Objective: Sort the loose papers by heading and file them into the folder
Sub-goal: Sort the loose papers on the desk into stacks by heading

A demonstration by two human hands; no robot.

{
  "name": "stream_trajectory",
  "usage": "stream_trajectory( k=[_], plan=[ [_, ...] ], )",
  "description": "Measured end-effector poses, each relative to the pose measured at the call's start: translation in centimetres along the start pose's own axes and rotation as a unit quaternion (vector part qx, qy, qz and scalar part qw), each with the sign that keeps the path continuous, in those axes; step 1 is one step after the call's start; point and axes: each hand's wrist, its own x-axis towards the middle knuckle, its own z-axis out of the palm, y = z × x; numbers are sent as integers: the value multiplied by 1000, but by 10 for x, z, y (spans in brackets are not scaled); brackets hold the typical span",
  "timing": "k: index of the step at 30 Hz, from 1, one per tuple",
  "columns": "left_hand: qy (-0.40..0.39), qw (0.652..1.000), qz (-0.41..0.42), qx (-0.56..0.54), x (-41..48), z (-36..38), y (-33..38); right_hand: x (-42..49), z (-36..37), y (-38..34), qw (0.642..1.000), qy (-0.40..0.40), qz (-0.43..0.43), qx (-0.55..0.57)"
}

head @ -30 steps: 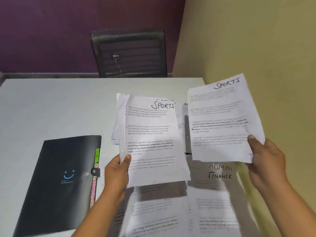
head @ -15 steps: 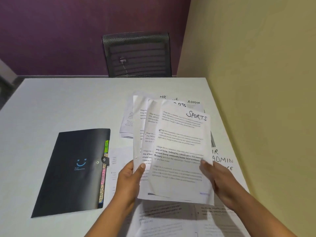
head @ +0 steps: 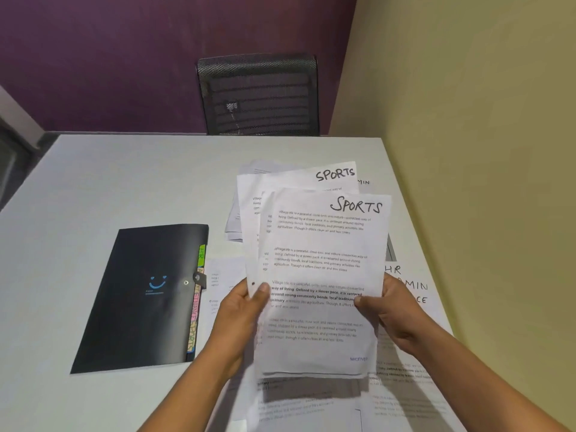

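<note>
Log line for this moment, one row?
left hand: grips white SPORTS-headed paper sheets | right hand: grips same sheets | black snap-button folder: closed on white table

Dim indoor light from above; soft shadow under held papers (head: pixel 321 275); wide-angle bending at edges.

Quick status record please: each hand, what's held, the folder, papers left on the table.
held sheets: small stack, two visible headings read SPORTS, raised off the table
left hand: grips their left edge
right hand: grips their right edge
folder: black, closed, flat on table, left of both hands
tabs: coloured, along folder's right edge
loose papers: on table under and right of the stack; HR readable
</note>
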Motion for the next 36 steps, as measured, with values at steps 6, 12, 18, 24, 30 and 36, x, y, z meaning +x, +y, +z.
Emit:
stream_trajectory(
  k=[6, 12, 18, 24, 30, 36],
  plan=[
    [21, 998, 40, 34, 9, 2, 5, 2, 8, -7, 996, 25, -58, -60],
    [68, 985, 124, 103, 16, 4, 8, 2, 17, -9, 986, 54, -158, -17],
    [60, 974, 179, 126, 21, 2, 4, 5, 20, -1, 979, 2, -204, -12],
    [66, 959, 187, 200, 40, 3, -1, 14, 29, -4, 973, -2, -203, -105],
    [78, 932, 269, 230, 40, 7, 14, 21, 25, -5, 970, 52, -225, -75],
    [56, 944, 204, 252, 64, -2, -9, 41, 29, 14, 984, 54, -135, -101]
  ],
)
